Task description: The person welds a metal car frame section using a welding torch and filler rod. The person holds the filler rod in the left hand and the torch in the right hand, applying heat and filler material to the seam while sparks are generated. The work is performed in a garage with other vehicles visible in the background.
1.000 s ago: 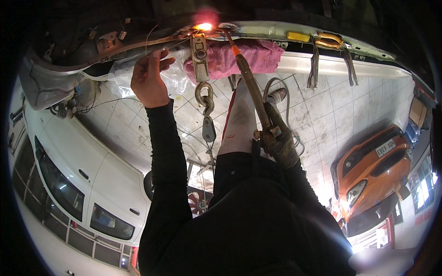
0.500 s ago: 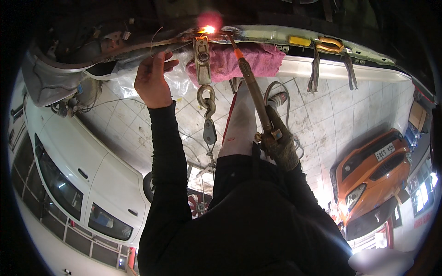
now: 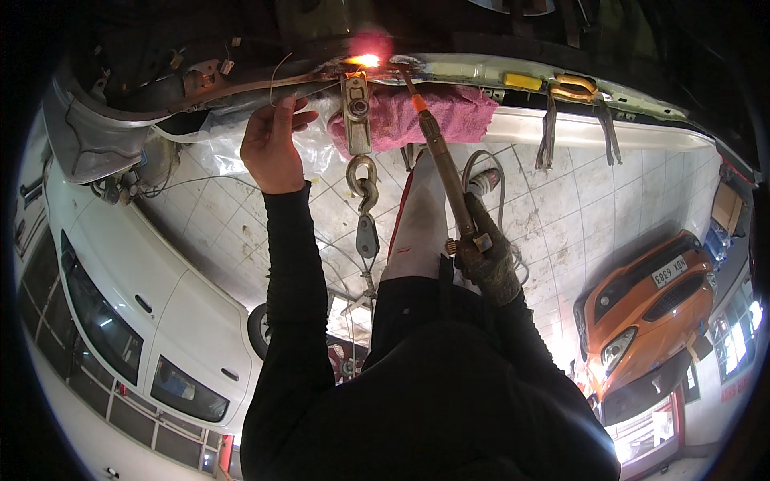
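Note:
My bare left hand (image 3: 271, 152) is raised, its thumb and fingers pinched on a thin filler rod (image 3: 275, 74) that curves up and also runs toward the flame. In a dark work glove, my right hand (image 3: 491, 268) grips a gas torch (image 3: 443, 160), its orange-banded neck angled up to the metal sill. A bright flame (image 3: 366, 61) with a red glow burns at the sill edge (image 3: 473, 66). Just under it hangs a metal pull clamp (image 3: 355, 116), linked to a steel hook (image 3: 362, 180) and pulley. A pink towel (image 3: 449, 119) lies behind the clamp, near the flame.
Yellow-handled pliers or clamps (image 3: 573, 86) hang from the sill at right. Clear plastic sheeting (image 3: 228, 140) is left of the towel. A hose (image 3: 501, 172) trails over the tiled floor (image 3: 561, 208). A white car (image 3: 152, 280) stands left, an orange car (image 3: 642, 313) right.
The view has shifted slightly, so the sill, clamp and hands appear a little lower. Both hands keep their holds, and the flame still burns at the sill.

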`<act>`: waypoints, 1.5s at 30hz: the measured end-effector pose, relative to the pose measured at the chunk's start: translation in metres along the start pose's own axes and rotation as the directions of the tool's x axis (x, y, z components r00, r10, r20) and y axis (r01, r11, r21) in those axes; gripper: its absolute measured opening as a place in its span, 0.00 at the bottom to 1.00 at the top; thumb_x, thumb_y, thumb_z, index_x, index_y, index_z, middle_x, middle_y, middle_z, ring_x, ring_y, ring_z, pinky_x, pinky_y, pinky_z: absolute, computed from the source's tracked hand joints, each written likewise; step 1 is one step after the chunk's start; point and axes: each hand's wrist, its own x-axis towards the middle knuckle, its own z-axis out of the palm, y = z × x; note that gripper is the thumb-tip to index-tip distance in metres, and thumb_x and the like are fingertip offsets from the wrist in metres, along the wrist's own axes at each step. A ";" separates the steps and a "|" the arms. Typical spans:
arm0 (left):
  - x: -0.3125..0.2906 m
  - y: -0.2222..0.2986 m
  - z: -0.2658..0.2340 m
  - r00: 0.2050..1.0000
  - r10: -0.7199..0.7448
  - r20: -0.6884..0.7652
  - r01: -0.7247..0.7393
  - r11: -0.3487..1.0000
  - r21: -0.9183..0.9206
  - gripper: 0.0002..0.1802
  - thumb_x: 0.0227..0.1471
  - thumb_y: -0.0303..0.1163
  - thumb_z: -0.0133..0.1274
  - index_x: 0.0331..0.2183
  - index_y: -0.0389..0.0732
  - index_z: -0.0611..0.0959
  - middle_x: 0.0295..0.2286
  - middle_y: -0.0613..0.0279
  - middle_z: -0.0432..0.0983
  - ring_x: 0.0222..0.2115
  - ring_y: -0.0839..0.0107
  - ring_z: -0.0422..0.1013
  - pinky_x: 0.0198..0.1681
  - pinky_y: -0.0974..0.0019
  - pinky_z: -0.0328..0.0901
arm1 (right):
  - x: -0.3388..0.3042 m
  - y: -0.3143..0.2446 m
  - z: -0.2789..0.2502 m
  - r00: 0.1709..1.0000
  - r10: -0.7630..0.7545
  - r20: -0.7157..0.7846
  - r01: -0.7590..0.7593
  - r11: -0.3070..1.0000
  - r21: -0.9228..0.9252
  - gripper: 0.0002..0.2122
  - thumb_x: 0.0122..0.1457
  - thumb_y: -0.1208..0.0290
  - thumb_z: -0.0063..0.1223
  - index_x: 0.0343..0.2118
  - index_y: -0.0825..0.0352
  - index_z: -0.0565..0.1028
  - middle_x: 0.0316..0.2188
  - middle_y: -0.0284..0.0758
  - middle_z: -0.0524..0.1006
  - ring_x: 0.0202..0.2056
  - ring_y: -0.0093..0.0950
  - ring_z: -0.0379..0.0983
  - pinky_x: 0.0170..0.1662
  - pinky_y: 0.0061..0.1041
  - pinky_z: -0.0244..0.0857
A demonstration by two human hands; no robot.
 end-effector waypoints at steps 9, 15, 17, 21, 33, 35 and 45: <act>0.001 -0.001 0.000 1.000 0.018 0.001 -0.018 1.000 0.000 0.12 0.62 0.33 0.62 0.39 0.32 0.82 0.35 0.46 0.86 0.30 0.60 0.84 0.35 0.67 0.75 | 0.000 0.001 -0.001 1.000 -0.004 0.019 0.004 1.000 -0.004 0.33 0.62 0.85 0.46 0.72 0.70 0.58 0.61 0.40 0.72 0.44 0.19 0.73 0.50 0.24 0.73; 0.002 -0.003 -0.001 1.000 0.028 0.001 -0.028 1.000 0.007 0.13 0.62 0.33 0.63 0.39 0.32 0.83 0.35 0.46 0.86 0.30 0.60 0.84 0.35 0.67 0.75 | -0.001 0.000 -0.002 1.000 0.014 0.022 -0.014 1.000 0.004 0.33 0.62 0.84 0.45 0.72 0.69 0.58 0.60 0.40 0.73 0.44 0.20 0.74 0.48 0.24 0.74; 0.001 -0.001 0.000 1.000 0.022 0.003 -0.022 1.000 0.008 0.13 0.62 0.33 0.63 0.38 0.32 0.83 0.35 0.47 0.86 0.30 0.60 0.84 0.35 0.68 0.75 | -0.001 -0.006 0.001 1.000 0.023 0.002 -0.023 0.999 -0.030 0.33 0.62 0.83 0.45 0.72 0.69 0.58 0.59 0.40 0.74 0.44 0.20 0.74 0.48 0.25 0.74; 0.001 -0.001 0.000 1.000 0.015 0.002 -0.015 1.000 0.007 0.13 0.62 0.33 0.63 0.38 0.32 0.83 0.35 0.46 0.86 0.30 0.60 0.84 0.35 0.68 0.75 | 0.000 -0.004 0.000 1.000 0.004 -0.013 -0.005 0.995 -0.099 0.33 0.61 0.84 0.46 0.72 0.69 0.59 0.58 0.40 0.74 0.44 0.20 0.74 0.46 0.24 0.74; 0.002 -0.001 0.003 1.000 0.006 0.002 -0.006 1.000 0.002 0.12 0.62 0.33 0.62 0.38 0.32 0.82 0.35 0.47 0.86 0.29 0.61 0.84 0.36 0.67 0.75 | 0.000 0.004 -0.003 0.999 -0.016 -0.033 0.012 0.994 -0.109 0.33 0.60 0.85 0.49 0.71 0.71 0.60 0.59 0.41 0.75 0.45 0.20 0.73 0.47 0.23 0.73; 0.000 0.001 0.001 1.000 0.001 -0.003 -0.001 1.000 -0.008 0.13 0.62 0.33 0.62 0.38 0.32 0.82 0.35 0.47 0.86 0.29 0.61 0.84 0.36 0.67 0.75 | -0.002 0.000 -0.001 1.000 -0.015 -0.025 0.013 0.997 -0.080 0.33 0.60 0.85 0.49 0.71 0.71 0.60 0.59 0.41 0.74 0.46 0.20 0.74 0.47 0.23 0.73; -0.001 0.006 0.003 1.000 0.012 -0.005 -0.012 1.000 0.027 0.13 0.62 0.35 0.62 0.37 0.33 0.82 0.35 0.47 0.86 0.29 0.61 0.84 0.37 0.67 0.75 | -0.001 -0.003 0.004 1.000 0.001 -0.014 -0.001 1.000 -0.006 0.32 0.62 0.88 0.44 0.72 0.70 0.58 0.64 0.41 0.70 0.47 0.21 0.75 0.50 0.23 0.74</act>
